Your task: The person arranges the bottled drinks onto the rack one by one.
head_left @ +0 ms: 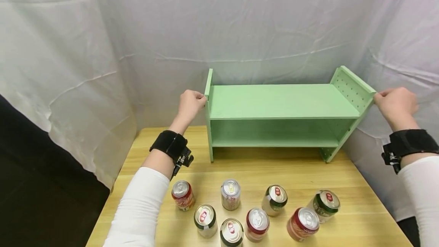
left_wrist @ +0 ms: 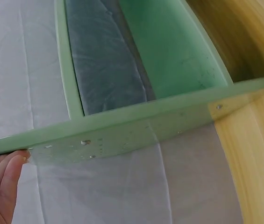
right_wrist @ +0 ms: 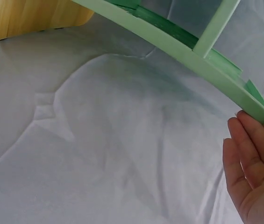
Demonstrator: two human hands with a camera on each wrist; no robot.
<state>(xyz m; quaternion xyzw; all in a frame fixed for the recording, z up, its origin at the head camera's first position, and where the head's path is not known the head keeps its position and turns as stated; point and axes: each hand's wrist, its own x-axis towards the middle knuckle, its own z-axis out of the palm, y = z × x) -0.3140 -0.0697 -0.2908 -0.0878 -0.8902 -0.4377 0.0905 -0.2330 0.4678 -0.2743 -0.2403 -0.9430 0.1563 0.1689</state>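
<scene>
A light green two-tier shelf stands at the back of the wooden table in the head view. My left hand pinches the upper front corner of its left side panel. In the left wrist view, the thumb and fingers of that hand lie on either side of the panel's end. At the other end, my right hand holds the upper front corner of the right side panel. The right wrist view shows that hand's fingertips against the green edge. Both shelf boards bear nothing.
Several drink cans stand upright on the front of the wooden table, among them a red can, a silver can and a green-rimmed can. White cloth hangs behind the shelf and along both sides.
</scene>
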